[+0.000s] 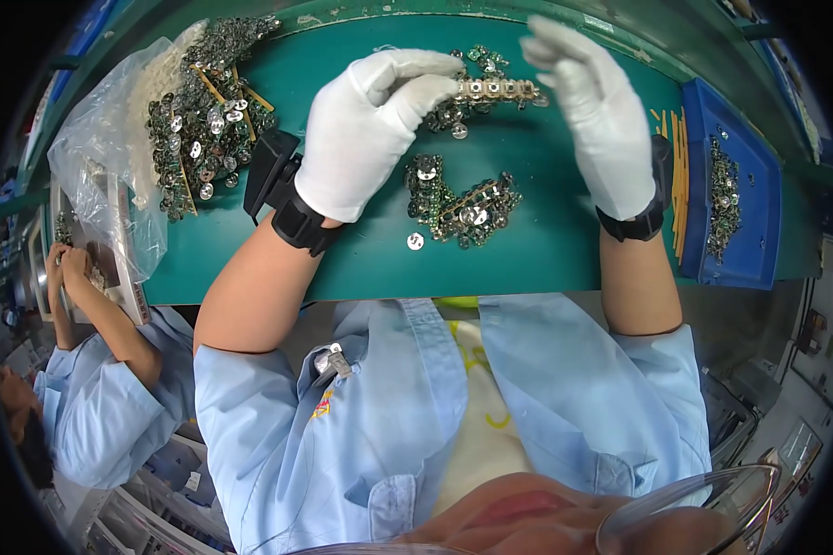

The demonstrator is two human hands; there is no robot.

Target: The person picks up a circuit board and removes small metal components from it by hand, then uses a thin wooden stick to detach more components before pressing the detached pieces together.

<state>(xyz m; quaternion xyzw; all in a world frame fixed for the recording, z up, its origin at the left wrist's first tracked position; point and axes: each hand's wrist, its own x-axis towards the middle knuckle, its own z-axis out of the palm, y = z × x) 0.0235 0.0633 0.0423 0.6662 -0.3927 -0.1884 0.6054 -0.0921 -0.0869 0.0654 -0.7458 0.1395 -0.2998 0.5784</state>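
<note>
My left hand (361, 125), in a white glove, pinches one end of a beige strip (500, 90) between thumb and fingers. The strip lies level and carries a row of small square metal-looking parts. At its far right end, my right hand (606, 120), also gloved in white, is raised with fingers apart and holds nothing I can see. Under and behind the strip sits a heap of small silver discs and green parts (460, 113). A second heap (477, 211) lies nearer to me, with one loose round disc (416, 241) beside it.
A big pile of discs and green parts (194, 148) with thin sticks lies at left, against a clear plastic bag (102, 139). At right are several tan sticks (679, 185) and a blue tray (761, 231) holding small parts. A co-worker's hands (72, 264) work at far left.
</note>
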